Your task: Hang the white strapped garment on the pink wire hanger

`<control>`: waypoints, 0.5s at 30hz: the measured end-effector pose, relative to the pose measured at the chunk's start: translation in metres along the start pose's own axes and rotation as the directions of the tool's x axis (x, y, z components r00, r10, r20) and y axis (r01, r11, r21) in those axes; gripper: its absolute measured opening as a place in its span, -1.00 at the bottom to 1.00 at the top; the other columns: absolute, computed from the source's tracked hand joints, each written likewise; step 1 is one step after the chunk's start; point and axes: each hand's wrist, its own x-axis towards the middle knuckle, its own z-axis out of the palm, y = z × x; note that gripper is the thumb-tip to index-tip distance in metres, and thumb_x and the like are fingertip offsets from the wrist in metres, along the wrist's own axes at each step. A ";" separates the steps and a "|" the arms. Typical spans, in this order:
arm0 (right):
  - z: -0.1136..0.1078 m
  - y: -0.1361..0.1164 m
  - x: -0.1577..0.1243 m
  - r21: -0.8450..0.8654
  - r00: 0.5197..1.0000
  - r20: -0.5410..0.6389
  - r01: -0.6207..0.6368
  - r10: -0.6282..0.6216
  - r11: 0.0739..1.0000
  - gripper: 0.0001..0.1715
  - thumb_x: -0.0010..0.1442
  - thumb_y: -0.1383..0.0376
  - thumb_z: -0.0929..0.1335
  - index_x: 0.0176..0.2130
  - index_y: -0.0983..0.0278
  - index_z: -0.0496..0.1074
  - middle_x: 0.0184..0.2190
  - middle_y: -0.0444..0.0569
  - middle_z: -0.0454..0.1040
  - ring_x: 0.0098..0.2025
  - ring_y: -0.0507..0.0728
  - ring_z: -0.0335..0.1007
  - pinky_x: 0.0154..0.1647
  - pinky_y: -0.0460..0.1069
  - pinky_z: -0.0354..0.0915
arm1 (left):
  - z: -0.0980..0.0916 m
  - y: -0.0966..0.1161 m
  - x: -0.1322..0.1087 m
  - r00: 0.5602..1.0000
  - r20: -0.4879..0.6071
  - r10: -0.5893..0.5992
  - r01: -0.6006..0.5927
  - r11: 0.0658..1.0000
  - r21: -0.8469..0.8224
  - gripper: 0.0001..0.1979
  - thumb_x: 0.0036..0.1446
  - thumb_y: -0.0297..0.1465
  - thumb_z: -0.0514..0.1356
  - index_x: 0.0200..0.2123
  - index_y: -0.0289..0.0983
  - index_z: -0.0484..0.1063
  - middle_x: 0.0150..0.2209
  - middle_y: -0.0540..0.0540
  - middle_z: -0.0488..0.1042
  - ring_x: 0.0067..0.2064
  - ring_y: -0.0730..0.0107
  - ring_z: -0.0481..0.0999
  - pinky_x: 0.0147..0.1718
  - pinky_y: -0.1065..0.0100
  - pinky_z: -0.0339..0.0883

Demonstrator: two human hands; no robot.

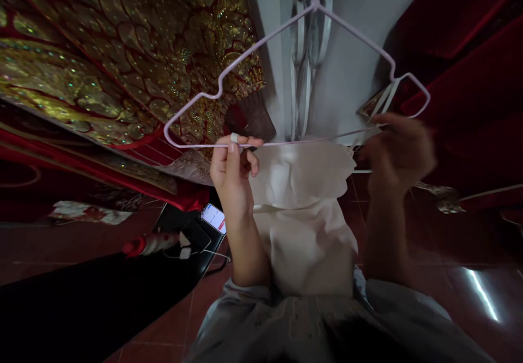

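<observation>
A pale pink clothes hanger [265, 38] hangs upright in front of me. My left hand [235, 161] has thumb and fingers closed on the left part of its bottom bar; a white wrap circles one finger. My right hand [404, 147], smeared by motion, is at the hanger's right end, beside a thin white strap [386, 101] looped over that end. Whether its fingers grip the strap cannot be made out. Below the bar, a cream garment [306, 232] with a scalloped edge spreads out between my forearms.
Red and gold sequinned cloth [196, 36] hangs at the left, dark red cloth [469, 74] at the right. More white hangers [304, 79] hang behind. A phone [214, 218] with a lit screen and a red-capped bottle [147, 244] are on a black surface. Red tiles [441, 243] cover the floor.
</observation>
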 end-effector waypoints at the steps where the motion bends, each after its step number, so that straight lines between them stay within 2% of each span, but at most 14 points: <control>1: -0.007 0.005 0.009 -0.001 0.986 -0.166 0.015 -0.015 1.000 -0.64 0.33 0.07 0.48 0.05 0.15 0.64 -0.05 0.04 0.63 -0.46 -0.01 0.32 -0.49 -0.01 0.28 | -0.002 0.000 0.000 1.000 0.007 0.003 -0.003 1.000 0.001 -0.66 0.34 -0.10 0.49 -0.25 -0.24 0.56 -0.27 -0.11 0.71 -0.56 0.56 0.33 -0.59 0.47 0.20; 2: -0.014 0.009 0.019 -0.009 0.974 -0.229 -0.002 0.000 1.000 -0.69 0.29 0.12 0.49 -0.02 0.19 0.66 -0.14 0.02 0.64 -0.49 -0.02 0.28 -0.52 -0.04 0.22 | -0.004 -0.001 0.000 1.000 0.017 0.004 -0.004 1.000 0.001 -0.65 0.34 -0.10 0.49 -0.25 -0.24 0.56 -0.27 -0.11 0.71 -0.56 0.56 0.32 -0.58 0.46 0.20; 3: -0.020 0.012 0.028 -0.020 0.975 -0.217 -0.045 0.040 0.999 -0.75 0.25 0.19 0.50 -0.08 0.22 0.68 -0.25 -0.01 0.63 -0.53 -0.04 0.24 -0.55 -0.06 0.16 | -0.005 -0.002 0.000 1.000 0.021 0.007 -0.007 1.000 0.004 -0.65 0.34 -0.10 0.49 -0.25 -0.24 0.56 -0.27 -0.10 0.70 -0.56 0.57 0.31 -0.58 0.46 0.19; 5: -0.027 0.012 0.041 -0.046 0.985 -0.048 -0.169 0.166 0.985 -0.86 0.21 0.29 0.50 -0.21 0.27 0.69 -0.43 -0.06 0.58 -0.58 -0.07 0.20 -0.58 -0.08 0.10 | -0.007 -0.005 -0.001 1.000 0.014 0.012 -0.012 1.000 0.020 -0.65 0.36 -0.09 0.47 -0.24 -0.24 0.55 -0.27 -0.10 0.70 -0.57 0.56 0.29 -0.58 0.45 0.18; 7: -0.028 0.005 0.047 -0.044 0.971 0.078 -0.223 0.226 0.974 -0.92 0.21 0.34 0.49 -0.30 0.29 0.67 -0.49 -0.09 0.57 -0.62 -0.10 0.18 -0.61 -0.10 0.05 | -0.007 -0.009 -0.001 1.000 0.004 0.026 -0.026 0.999 0.036 -0.65 0.38 -0.08 0.46 -0.23 -0.24 0.54 -0.27 -0.11 0.70 -0.57 0.56 0.28 -0.59 0.43 0.16; 11: -0.016 -0.016 0.047 0.024 0.975 0.141 -0.178 0.173 0.984 -0.88 0.19 0.40 0.49 -0.34 0.26 0.71 -0.37 -0.08 0.73 -0.66 -0.14 0.19 -0.68 -0.14 0.01 | -0.005 -0.012 -0.001 0.998 0.008 0.059 -0.059 0.998 0.034 -0.65 0.39 -0.07 0.45 -0.22 -0.22 0.54 -0.26 -0.11 0.71 -0.58 0.56 0.26 -0.59 0.44 0.12; 13: -0.010 -0.018 0.049 0.122 0.988 0.118 -0.112 0.098 0.986 -0.77 0.16 0.45 0.50 -0.23 0.21 0.78 -0.28 -0.08 0.78 -0.65 -0.14 0.21 -0.69 -0.14 0.05 | -0.005 -0.012 0.001 0.998 0.005 0.057 -0.057 0.998 0.040 -0.63 0.39 -0.05 0.45 -0.23 -0.22 0.52 -0.28 -0.10 0.70 -0.58 0.55 0.24 -0.60 0.43 0.10; 15: -0.007 -0.009 0.054 0.220 0.999 0.042 -0.015 0.006 0.975 -0.56 0.14 0.50 0.50 -0.05 0.12 0.80 -0.14 -0.08 0.81 -0.61 -0.13 0.30 -0.66 -0.14 0.16 | -0.007 -0.011 0.003 0.999 0.006 0.049 -0.049 0.998 0.051 -0.61 0.37 -0.04 0.46 -0.25 -0.22 0.50 -0.29 -0.11 0.70 -0.58 0.54 0.22 -0.60 0.43 0.08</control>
